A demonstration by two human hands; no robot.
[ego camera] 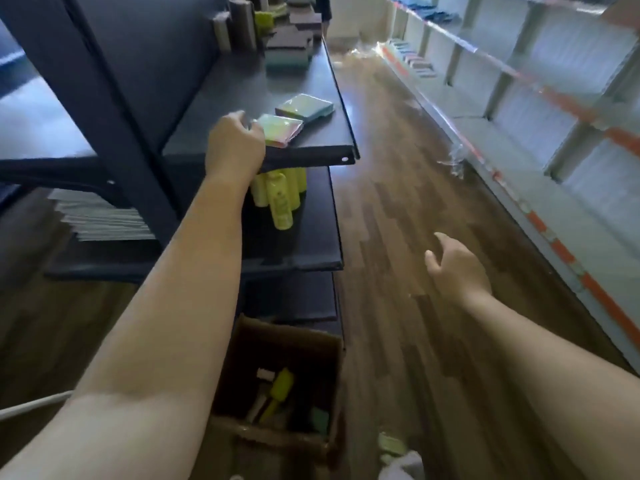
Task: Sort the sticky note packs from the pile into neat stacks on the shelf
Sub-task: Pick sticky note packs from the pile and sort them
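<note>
Left hand [235, 142] seemingly grips a sticky-note pack [280, 129] on the dark shelf [242, 95] — right hand [457, 268] slack above wood floor [398, 202].

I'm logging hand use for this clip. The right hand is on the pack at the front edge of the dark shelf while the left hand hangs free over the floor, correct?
Not quite: the hands are swapped. In the head view the left hand is on the pack at the front edge of the dark shelf, and the right hand hangs free over the floor, holding nothing.
</note>
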